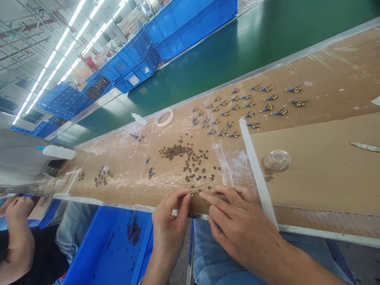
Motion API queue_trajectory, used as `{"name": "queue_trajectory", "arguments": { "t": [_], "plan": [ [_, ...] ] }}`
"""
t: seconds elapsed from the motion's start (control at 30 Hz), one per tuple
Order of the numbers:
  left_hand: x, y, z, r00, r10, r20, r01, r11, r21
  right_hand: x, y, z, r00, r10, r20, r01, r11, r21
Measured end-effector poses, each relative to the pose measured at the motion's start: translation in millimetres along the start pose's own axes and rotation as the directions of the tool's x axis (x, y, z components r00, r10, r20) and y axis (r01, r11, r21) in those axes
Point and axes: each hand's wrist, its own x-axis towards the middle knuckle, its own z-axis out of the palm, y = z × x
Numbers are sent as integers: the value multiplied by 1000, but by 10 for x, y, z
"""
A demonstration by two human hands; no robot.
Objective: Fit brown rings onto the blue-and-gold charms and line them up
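Note:
My left hand (170,215) is at the front edge of the cardboard-covered table, thumb and forefinger pinched on a small toy figure (192,192), of which only a yellowish end shows. Just to its right, my right hand (237,215) is stretched over the table with the fingers apart. Its index fingertip is beside or on a small dark brown disc (200,190); I cannot tell if they touch. Beyond both hands lies a loose pile of similar brown discs (175,151). Painted blue-and-tan toy figures (234,107) lie in rows at the back right.
More figures (102,177) lie in a heap at left. A tape roll (164,117), a white bottle (139,119) and a clear plastic cup (276,160) stand around. A green conveyor belt (190,79) runs behind. A blue bin (118,237) sits below; a co-worker's arm (19,233) is at left.

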Motion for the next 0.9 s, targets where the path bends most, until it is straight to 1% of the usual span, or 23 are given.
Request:
{"name": "queue_trajectory", "arguments": {
  "t": [0.17, 0.5, 0.73, 0.9],
  "plan": [
    [-16, -1, -6, 1000, 7, 0, -7, 1000, 5, -1, 4, 10, 1000, -3, 27, 4, 1000, -14],
    [-20, -12, 3, 1000, 32, 2, -32, 999, 10, 11, 5, -9, 998, 57, -19, -58, 998, -25],
    [-6, 18, 8, 1000, 13, 12, -13, 1000, 25, 3, 9, 1, 1000, 19, 18, -18, 1000, -25],
    [-12, -4, 16, 1000, 15, 14, -16, 1000, 22, 4, 8, 7, 999, 42, 6, -42, 999, -33]
  ]
}}
